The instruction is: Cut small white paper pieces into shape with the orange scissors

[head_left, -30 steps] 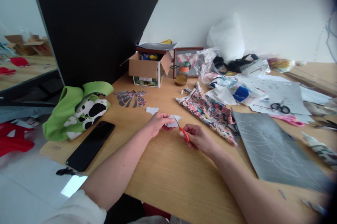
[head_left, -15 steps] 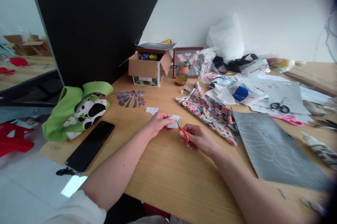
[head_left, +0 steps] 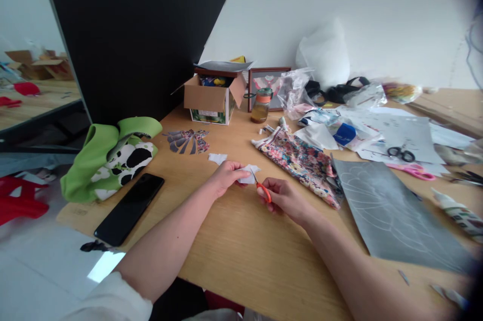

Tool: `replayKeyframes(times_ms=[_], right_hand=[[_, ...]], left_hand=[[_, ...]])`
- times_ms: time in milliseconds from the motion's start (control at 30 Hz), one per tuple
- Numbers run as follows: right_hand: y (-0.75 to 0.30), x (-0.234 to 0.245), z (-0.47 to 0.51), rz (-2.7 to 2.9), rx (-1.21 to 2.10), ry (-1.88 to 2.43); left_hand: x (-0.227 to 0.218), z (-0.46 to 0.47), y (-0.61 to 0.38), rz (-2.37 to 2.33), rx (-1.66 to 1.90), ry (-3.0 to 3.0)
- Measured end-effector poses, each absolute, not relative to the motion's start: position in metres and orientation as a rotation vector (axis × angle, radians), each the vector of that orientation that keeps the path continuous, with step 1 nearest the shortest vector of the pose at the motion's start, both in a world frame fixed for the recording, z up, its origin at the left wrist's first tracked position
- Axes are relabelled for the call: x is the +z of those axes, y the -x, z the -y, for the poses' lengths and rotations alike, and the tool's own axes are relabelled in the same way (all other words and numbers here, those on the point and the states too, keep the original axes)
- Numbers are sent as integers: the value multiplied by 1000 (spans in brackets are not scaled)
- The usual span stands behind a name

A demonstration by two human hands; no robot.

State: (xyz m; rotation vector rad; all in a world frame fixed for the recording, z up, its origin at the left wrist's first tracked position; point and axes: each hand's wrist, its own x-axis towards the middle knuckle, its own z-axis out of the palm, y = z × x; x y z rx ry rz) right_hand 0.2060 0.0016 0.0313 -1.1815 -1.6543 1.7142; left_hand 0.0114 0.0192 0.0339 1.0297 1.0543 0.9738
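Note:
Between the thumb and fingers of my left hand [head_left: 228, 178] is a small white piece [head_left: 249, 174], paper or thin cloth. My right hand [head_left: 279, 195] grips orange-handled scissors [head_left: 264, 192], whose blades meet the white piece at its right side. Another white scrap [head_left: 218, 158] lies on the table just beyond my left hand. Folded floral fabric [head_left: 300, 165] rests past my right hand. To the left, cut grey and floral pieces [head_left: 186, 141] are laid out in a fan.
A black phone [head_left: 129, 209] and a green panda-print bag [head_left: 113, 160] lie at left. An open carton [head_left: 207, 97], a jar [head_left: 261, 107] and a frame [head_left: 268, 70] stand behind. At right are a grey drawn sheet [head_left: 396, 215], pink scissors [head_left: 417, 172], black scissors [head_left: 402, 154] and a bottle [head_left: 458, 213].

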Motion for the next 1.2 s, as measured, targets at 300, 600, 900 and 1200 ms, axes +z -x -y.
replayKeyframes(times_ms=[300,600,900,1200], right_hand=[[-205,31,-1,1649,1705,1185],[-204,33,-1,1642,1677,1200],[-204,32,-2,1641,1685,1200],[-206,32,-1,1659,1721,1205]], left_hand=[[35,-20,-11,-1060,973,-1005],[36,-20,-11,-1064,976,-971],[33,-22,-9,-1064,971,-906],[34,-20,-11,-1049,974,-956]])
